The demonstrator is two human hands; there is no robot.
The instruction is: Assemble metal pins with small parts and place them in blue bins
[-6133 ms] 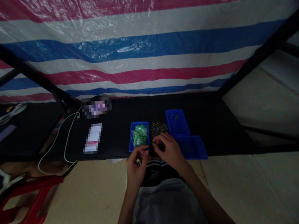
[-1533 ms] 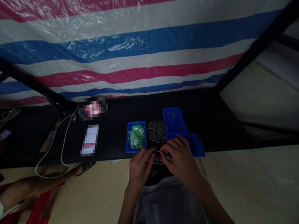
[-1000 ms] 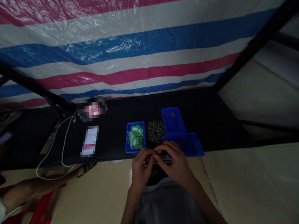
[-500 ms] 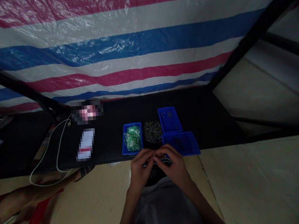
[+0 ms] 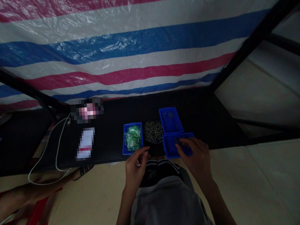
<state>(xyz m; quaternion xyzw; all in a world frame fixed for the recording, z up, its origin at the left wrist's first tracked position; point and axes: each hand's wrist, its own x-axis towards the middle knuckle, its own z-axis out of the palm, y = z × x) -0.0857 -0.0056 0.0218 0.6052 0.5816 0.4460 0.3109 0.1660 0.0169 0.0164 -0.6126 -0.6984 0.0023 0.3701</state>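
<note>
My right hand (image 5: 198, 155) reaches over the front blue tray (image 5: 170, 151), thumb and fingertips drawn close together at the small dark pieces (image 5: 176, 140) there. Whatever lies between those fingertips is too dim to make out. Before the table edge hovers my left hand (image 5: 135, 166), its fingers curled and thumb near the index finger. Something small and pale shows in its curl, too small to name. Between the trays lies a loose pile of thin metal screws or pins (image 5: 153, 132). To its left, a blue tray (image 5: 123, 148) holds green items in clear plastic (image 5: 133, 138).
Another blue tray (image 5: 171, 124) with a few thin metal pieces stands behind the front one on the black table (image 5: 198, 112). At left are a blurred-out white item (image 5: 85, 143) and a white cable (image 5: 58, 146). Another person's leg (image 5: 22, 200) and a red stool (image 5: 35, 220) are lower left.
My hands have parted from their meeting point before the table. The right one has moved right, over the front tray; the left has shifted slightly left and stays curled.
</note>
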